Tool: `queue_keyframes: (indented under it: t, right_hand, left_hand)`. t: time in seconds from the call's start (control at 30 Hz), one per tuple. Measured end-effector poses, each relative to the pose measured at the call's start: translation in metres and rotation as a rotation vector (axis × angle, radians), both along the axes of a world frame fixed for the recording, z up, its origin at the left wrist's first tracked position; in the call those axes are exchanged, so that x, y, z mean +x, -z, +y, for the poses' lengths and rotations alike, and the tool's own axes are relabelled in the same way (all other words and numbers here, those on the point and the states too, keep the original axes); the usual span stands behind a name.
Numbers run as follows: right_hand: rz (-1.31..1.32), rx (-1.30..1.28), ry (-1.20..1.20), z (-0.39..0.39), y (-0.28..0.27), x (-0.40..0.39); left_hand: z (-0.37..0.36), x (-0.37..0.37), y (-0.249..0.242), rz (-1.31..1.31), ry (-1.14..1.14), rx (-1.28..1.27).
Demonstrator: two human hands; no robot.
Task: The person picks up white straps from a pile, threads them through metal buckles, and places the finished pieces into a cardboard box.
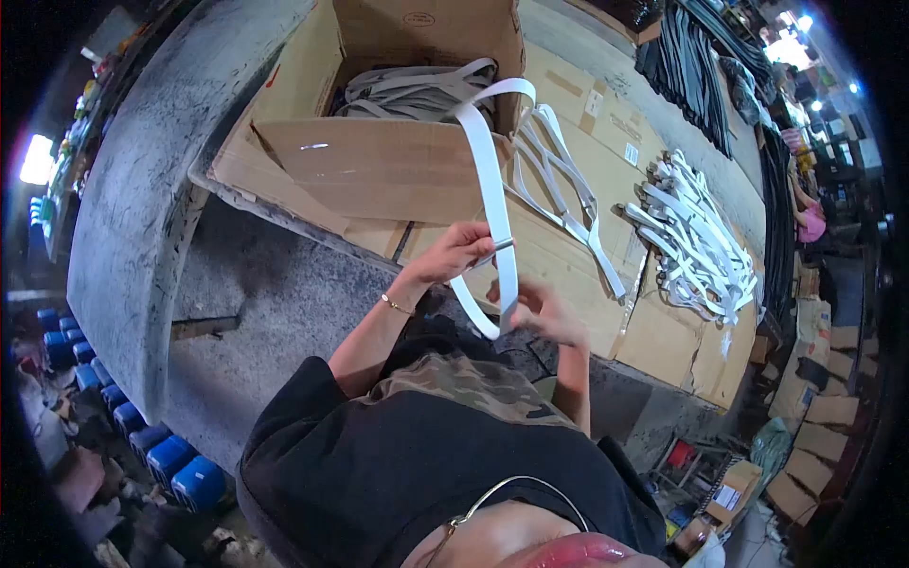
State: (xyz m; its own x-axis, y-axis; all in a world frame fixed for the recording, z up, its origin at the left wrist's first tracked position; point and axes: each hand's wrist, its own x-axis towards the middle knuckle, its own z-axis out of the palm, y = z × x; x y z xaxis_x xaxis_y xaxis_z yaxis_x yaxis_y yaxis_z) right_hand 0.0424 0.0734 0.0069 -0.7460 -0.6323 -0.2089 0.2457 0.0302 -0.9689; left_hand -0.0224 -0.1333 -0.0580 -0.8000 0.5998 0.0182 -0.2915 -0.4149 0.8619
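Observation:
A long white strap (490, 180) hangs in a loop in front of my body, its upper end curving over the edge of the open carton. My left hand (461, 254) is closed on the strap at a thin metal buckle (503, 243). Just right of the strap's lower end is my right hand (544, 314), blurred by motion; whether its fingers grip the strap is unclear. Several white straps (559, 180) lie spread on the cardboard to the right of the carton. Farther right is a heap of white straps with metal parts (694, 237).
An open carton (379, 170) holding grey-white straps stands at the table's left part. Flattened cardboard (606, 142) covers the tabletop. Black straps (696, 66) hang over the far right edge. Blue containers (198, 483) line the floor at left. Another person (810, 220) is at far right.

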Motion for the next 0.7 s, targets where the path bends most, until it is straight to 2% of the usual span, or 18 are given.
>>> queue_keyframes:
  t: [0.03,0.07,0.1,0.13,0.17,0.23,0.3,0.37,0.43,0.47,0.57,0.7]
  right_hand:
    - [-0.052,-0.163,0.203,-0.011,0.002,-0.003]
    - [-0.091,-0.2,0.31,-0.021,0.007,-0.007]
    - [-0.083,-0.2,0.319,-0.026,0.011,-0.009]
    - [0.004,-0.081,0.318,-0.032,0.015,-0.01]
    - [0.085,0.038,0.314,-0.038,0.016,-0.01]
    - [0.064,0.013,0.33,-0.049,0.012,-0.002]
    - [0.032,-0.036,0.361,-0.054,0.005,0.006]
    - [0.103,0.0,0.328,-0.055,0.007,0.007]
    - [0.059,0.151,0.267,-0.065,-0.009,0.01]
    - [0.134,0.211,0.247,-0.07,-0.007,0.008]
    - [0.129,0.323,0.212,-0.079,-0.02,0.007]
    - [0.128,0.316,0.275,-0.078,-0.003,0.005]
  left_hand:
    - [-0.001,0.001,0.004,0.005,0.014,0.0]
    - [-0.001,0.003,0.002,-0.097,-0.01,0.144]
    - [-0.003,0.003,-0.007,-0.199,-0.035,0.289]
    - [-0.007,0.002,-0.016,-0.182,0.044,0.377]
    - [-0.011,-0.001,-0.02,-0.18,0.049,0.377]
    - [-0.017,-0.005,-0.024,-0.204,0.126,0.385]
    - [-0.02,-0.008,-0.03,-0.216,0.099,0.385]
    - [-0.019,-0.02,-0.031,-0.199,0.139,0.434]
    - [-0.017,-0.027,-0.042,-0.259,0.115,0.522]
    - [-0.017,-0.03,-0.049,-0.325,0.081,0.607]
    - [-0.015,-0.042,-0.056,-0.34,0.075,0.642]
    - [-0.007,-0.042,-0.056,-0.396,0.084,0.654]
